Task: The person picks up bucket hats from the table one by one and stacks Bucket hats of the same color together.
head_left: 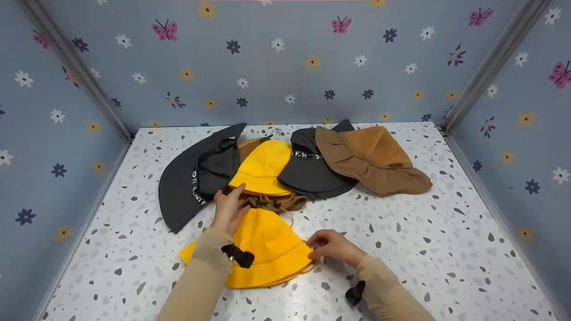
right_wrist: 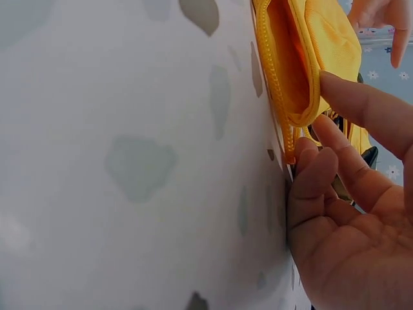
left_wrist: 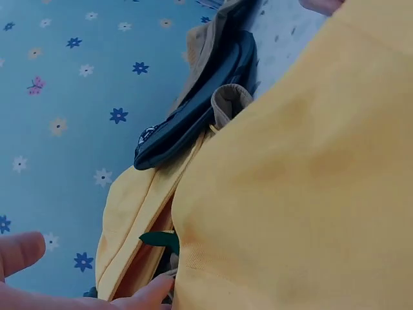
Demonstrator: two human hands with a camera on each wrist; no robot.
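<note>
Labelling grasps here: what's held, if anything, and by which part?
Right hand touches the front yellow hat at its brim's right end; whether it pinches can't be told. Left hand, by the crown, shows no clear grip.

Head cam high, fwd/down at table (head_left: 415, 240) — wrist cams v. close, sideways, sharing front yellow hat (head_left: 267, 249)
</note>
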